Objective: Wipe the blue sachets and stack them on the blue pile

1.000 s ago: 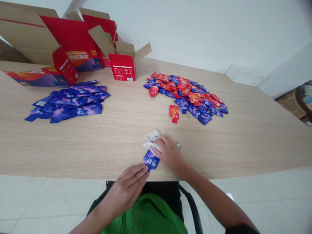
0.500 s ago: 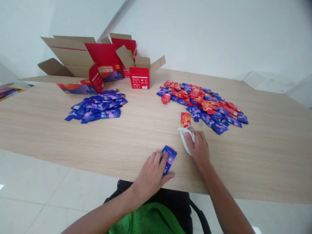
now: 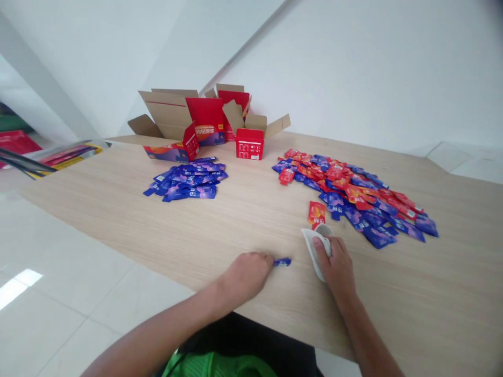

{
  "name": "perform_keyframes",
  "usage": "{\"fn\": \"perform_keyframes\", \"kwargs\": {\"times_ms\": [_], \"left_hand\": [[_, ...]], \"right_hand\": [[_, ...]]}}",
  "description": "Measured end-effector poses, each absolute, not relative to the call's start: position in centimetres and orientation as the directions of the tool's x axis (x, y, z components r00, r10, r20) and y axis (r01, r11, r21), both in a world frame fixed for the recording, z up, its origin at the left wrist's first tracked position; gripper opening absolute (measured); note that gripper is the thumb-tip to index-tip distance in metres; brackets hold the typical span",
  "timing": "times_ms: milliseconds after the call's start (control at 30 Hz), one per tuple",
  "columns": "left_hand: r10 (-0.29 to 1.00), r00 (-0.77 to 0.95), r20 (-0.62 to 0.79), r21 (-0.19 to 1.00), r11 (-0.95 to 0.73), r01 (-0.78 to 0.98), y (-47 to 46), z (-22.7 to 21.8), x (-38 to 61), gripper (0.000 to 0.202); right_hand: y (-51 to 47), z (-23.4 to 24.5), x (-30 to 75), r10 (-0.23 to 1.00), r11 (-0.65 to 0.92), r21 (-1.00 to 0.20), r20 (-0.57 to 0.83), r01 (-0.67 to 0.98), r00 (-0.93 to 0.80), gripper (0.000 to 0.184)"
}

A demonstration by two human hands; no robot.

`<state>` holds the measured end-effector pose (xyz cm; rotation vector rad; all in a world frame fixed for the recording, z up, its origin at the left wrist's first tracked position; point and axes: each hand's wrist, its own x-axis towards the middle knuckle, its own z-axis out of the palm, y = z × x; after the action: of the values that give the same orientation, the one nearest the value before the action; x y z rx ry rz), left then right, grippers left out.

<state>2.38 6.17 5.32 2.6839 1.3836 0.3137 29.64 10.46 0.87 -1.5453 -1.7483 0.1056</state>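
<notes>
Near the table's front edge, the left hand lies curled over a blue sachet (only its tip shows). The right hand grips a white cloth, just below a lone red sachet.

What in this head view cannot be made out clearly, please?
All in the head view:
The blue packet lies mostly under the left hand; gripped or only pressed, unclear.
The white item is partly under the right hand; its kind is unclear.
Print on the red box: too small.
The flat things at the left edge: cut off, blurred.
</notes>
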Motion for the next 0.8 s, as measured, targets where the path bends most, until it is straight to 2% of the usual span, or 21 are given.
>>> {"fn": "perform_keyframes", "kwargs": {"times_ms": [100,200,433,667,800], "left_hand": [[0.819,0.541,0.19,0.176,-0.57,0.802,8.8,6.9,-2.2,0.032],[0.851,0.44,0.286,0.138,-0.491,0.86,12.5,9.1,-8.2,0.048],[0.884,0.169,0.435,0.07,-0.221,0.973,20.8,12.4,-21.2,0.052],[0.891,-0.005,0.453,0.08,-0.035,0.996,25.8,9.6,-26.3,0.042],[0.907,-0.047,0.418,0.103,0.004,0.995,27.8,6.4,-27.5,0.047]], "right_hand": [[10.7,0.7,29.9,0.873,0.236,-0.566,0.481,0.79,0.084,0.046],[10.9,0.7,30.1,0.88,0.221,-0.587,0.464,0.779,0.099,0.046],[10.9,0.7,30.1,0.898,0.219,-0.624,0.43,0.75,0.096,0.046],[11.3,0.2,30.2,0.915,0.212,-0.639,0.395,0.739,0.079,0.044],[11.5,-0.1,30.3,0.92,0.201,-0.636,0.384,0.745,0.08,0.044]]}}
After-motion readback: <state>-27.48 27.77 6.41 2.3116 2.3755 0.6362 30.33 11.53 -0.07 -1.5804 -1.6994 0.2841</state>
